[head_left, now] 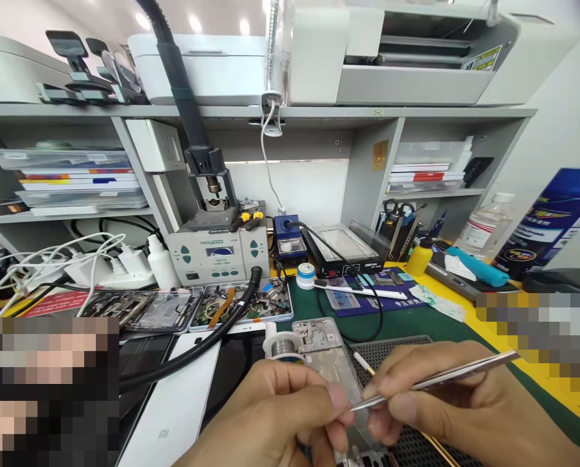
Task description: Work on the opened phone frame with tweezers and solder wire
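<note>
My right hand (pixel 446 395) holds slim metal tweezers (pixel 465 370) like a pen, their pointed tip down to the left. That tip reaches the fingertips of my left hand (pixel 290 408). There the thumb and finger are pinched together; whatever lies between them is too small to make out. Beneath both hands is an opened phone housing (pixel 322 347), partly covered by my fingers. A spool of solder wire (pixel 283 347) stands just behind my left hand. Under my right hand, a thin gold rod with a white end (pixel 362 362) lies across a black perforated mat (pixel 416 344).
A black hose (pixel 226 324) crosses a white phone (pixel 173 402) on the left. Behind are a tray of phone parts (pixel 270 301), a grey rework station (pixel 217 253), a soldering iron stand (pixel 290 243) and a white-handled brush (pixel 368 292). Bottles and a blue can (pixel 547 227) stand right.
</note>
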The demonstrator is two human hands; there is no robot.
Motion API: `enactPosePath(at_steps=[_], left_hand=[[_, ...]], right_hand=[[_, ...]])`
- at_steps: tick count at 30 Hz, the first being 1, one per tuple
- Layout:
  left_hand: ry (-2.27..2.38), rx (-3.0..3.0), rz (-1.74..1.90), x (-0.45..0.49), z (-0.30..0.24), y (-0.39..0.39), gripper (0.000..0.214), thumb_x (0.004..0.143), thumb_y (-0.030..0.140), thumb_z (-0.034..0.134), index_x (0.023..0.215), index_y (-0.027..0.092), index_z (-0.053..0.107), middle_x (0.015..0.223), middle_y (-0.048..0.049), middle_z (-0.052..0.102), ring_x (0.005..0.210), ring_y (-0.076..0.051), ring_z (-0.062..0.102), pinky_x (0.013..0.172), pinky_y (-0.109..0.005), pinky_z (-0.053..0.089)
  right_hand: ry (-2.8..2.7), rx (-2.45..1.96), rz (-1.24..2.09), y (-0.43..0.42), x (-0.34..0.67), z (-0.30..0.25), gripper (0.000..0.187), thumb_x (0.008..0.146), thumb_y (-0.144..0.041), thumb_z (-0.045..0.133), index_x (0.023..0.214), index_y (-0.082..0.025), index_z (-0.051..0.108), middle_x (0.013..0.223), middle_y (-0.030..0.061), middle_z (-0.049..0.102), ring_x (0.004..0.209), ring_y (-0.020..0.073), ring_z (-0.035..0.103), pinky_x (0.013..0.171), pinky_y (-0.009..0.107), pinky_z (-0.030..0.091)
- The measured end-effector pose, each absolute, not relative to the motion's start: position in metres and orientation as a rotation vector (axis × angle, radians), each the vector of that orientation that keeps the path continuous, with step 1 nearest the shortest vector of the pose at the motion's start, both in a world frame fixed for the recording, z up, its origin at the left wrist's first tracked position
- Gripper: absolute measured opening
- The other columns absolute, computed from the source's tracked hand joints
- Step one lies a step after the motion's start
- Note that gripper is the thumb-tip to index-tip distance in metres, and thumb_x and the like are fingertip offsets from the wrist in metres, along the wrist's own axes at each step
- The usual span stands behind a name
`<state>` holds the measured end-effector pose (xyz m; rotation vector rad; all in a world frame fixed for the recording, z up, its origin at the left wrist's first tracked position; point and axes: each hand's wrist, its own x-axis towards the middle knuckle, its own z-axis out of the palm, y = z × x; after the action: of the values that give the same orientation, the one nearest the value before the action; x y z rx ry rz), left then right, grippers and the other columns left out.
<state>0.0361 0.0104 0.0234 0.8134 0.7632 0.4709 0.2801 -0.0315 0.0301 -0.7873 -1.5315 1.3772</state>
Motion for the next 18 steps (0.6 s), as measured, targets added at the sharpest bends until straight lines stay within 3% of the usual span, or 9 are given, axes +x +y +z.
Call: enactPosePath(at_steps=[8, 18], left_hand=[[0.839, 0.856, 0.459, 0.032, 0.02, 0.012, 0.074, 0.048, 0.077, 0.109, 0.072, 0.014, 0.078, 0.06, -0.0001, 0.067, 0.049, -0.005, 0.051, 0.045, -0.014, 0.037], [0.854, 0.804, 0.472, 0.03, 0.01, 0.01, 0.057, 0.058, 0.06, 0.108, 0.072, 0.016, 0.073, 0.058, -0.0004, 0.067, 0.051, -0.008, 0.054, 0.049, -0.016, 0.04]], right_hand=[[-1.536, -0.79, 1.324, -0.028, 0.274, 0.032, 0.012, 0.104, -0.028, 0.089, 0.105, -0.037, 0.097, 0.088, 0.0026, 0.089, 0.08, 0.0171, 0.087, 0.075, 0.019, 0.07], [-1.462, -0.8, 1.351, -0.03, 0.27, 0.032, 0.013, 0.097, -0.028, 0.095, 0.104, -0.038, 0.098, 0.089, 0.0039, 0.09, 0.077, 0.0201, 0.088, 0.072, 0.022, 0.071]])
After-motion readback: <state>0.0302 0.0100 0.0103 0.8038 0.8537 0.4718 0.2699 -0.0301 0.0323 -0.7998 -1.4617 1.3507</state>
